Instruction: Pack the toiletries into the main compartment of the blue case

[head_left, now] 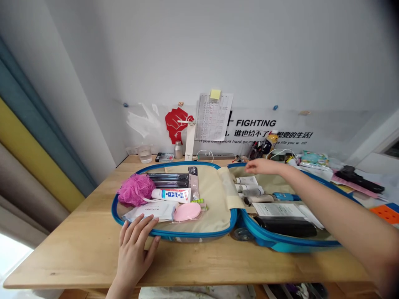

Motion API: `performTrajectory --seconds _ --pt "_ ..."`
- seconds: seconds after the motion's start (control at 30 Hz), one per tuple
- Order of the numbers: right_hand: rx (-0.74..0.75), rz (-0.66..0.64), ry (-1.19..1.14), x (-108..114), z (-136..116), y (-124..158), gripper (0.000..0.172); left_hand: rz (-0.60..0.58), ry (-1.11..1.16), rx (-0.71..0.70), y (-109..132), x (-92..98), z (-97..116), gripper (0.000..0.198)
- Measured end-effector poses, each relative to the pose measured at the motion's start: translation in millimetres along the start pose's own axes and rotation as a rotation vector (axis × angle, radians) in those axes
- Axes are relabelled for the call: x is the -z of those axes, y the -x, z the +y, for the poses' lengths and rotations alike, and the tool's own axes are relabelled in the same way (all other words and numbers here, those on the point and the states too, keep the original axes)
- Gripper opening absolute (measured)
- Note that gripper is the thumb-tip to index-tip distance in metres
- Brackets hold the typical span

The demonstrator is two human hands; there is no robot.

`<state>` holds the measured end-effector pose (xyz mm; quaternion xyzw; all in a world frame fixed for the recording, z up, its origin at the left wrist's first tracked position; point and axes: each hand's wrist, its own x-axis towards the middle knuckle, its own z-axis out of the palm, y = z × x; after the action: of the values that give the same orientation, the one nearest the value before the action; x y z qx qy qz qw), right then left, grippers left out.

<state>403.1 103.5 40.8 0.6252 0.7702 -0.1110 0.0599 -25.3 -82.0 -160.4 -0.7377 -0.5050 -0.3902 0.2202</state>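
Note:
An open blue suitcase (199,235) lies flat on a wooden table (81,249), both halves lined in beige. My left hand (134,244) rests open with fingers spread on the near rim of the left half. That half holds a pink bath puff (136,189), a toothpaste tube (171,194), a pink oval case (187,211), a white packet (152,210) and packed black items (168,179). My right hand (261,166) reaches over the right half to its far rim, fingers stretched out, holding nothing. Beneath my forearm lie white tubes (247,185) and a black case (288,227).
Along the wall stand a clear cup (145,153), a small metal bottle (178,150), a white lamp post (189,141), a power strip (218,156), a drink bottle (272,139) and pens. Clutter and a black device (358,178) fill the right side. Curtains hang left.

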Motion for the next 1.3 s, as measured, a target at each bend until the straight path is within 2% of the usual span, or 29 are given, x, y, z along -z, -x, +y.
performTrajectory --seconds 0.13,0.33,0.47,0.9,1.1,1.3 --pt "-0.080 -0.152 -0.051 -28 37 25 0.023 0.001 0.005 0.014 0 0.3 -1 0.045" --pt "-0.101 -0.216 -0.110 -49 48 38 0.021 0.008 -0.008 -0.015 -1 2.4 -1 0.043" --pt "-0.111 -0.241 -0.108 -54 49 42 0.017 0.002 -0.005 0.003 -1 2.7 0 0.047" --pt "-0.080 -0.168 -0.151 -60 48 44 0.022 -0.019 -0.011 0.022 3 0.8 -2 0.047" --pt "-0.068 -0.221 -0.197 -60 48 43 0.030 -0.007 -0.019 -0.004 0 1.7 -1 0.041" --pt "-0.072 -0.287 -0.155 -58 51 45 0.022 0.002 -0.032 -0.018 -3 3.1 1 0.036"
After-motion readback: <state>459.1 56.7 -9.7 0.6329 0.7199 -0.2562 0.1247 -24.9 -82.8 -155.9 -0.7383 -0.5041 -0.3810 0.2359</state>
